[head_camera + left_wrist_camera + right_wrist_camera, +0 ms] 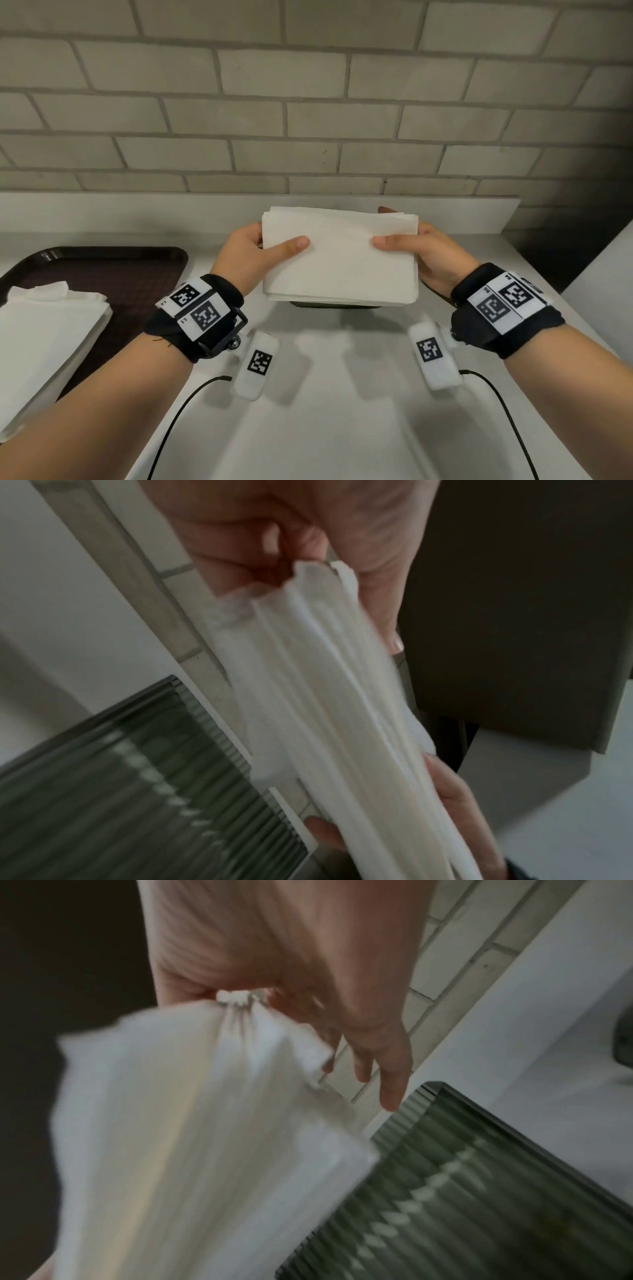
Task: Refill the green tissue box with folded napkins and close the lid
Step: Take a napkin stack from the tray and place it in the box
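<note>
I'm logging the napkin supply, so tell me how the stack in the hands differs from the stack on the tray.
The held stack is gripped at both ends by the left hand and right hand, raised over the green box; the tray stack lies untouched on the brown tray. The held stack looks squared; the tray stack's top sheet is rumpled at the far end. Both are white folded napkins.

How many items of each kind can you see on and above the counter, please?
Napkin stacks: 2 (one held, one on the tray)
Trays: 1
Green tissue boxes: 1
Hands: 2 (left, right)
Total: 6
</note>
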